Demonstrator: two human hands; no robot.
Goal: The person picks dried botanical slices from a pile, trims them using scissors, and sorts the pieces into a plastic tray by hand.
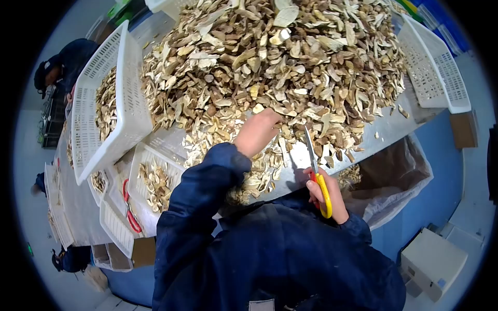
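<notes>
My right hand [334,196] grips scissors [324,193] with yellow and red handles. Their blades look nearly together and point away from me over the metal table's edge. To the left, my left hand [257,132] rests at the near side of a large heap of dried sliced mushrooms [290,67]. Its fingers are curled together among the slices, and what they hold is hidden. Smaller, paler pieces [254,179] lie below that hand, close to my body.
A tilted white basket [136,96] with mushroom slices stands left; another white basket [430,67] is at the right. Red-handled scissors [127,205] lie near a white tray [139,171]. A plastic-lined box [399,176] sits below the table edge. Other people [72,62] are at far left.
</notes>
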